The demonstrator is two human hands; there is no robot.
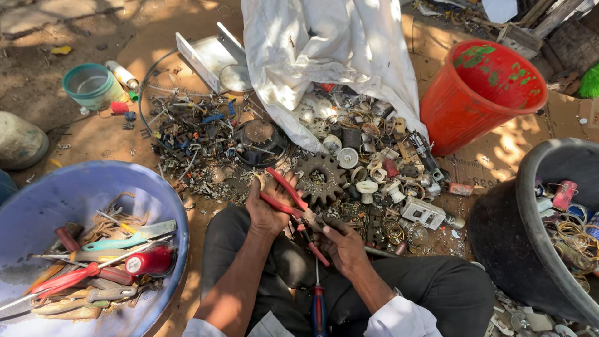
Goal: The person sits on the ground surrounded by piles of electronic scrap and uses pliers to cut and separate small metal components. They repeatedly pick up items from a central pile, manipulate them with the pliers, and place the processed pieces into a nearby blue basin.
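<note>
Bare hands, red-handled pliers, rusty gear

Everything is borne by bare, sun-dappled dirt ground overlaid with flattened cardboard. On it are spread a heap of scrap parts, a rusty gear, a white sack, a tipped red bucket, a blue basin, a black tub and a small teal pot

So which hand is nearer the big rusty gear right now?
Left. The left hand grips the red-handled pliers right beside the gear; the right hand sits lower, closer to the lap.
</note>
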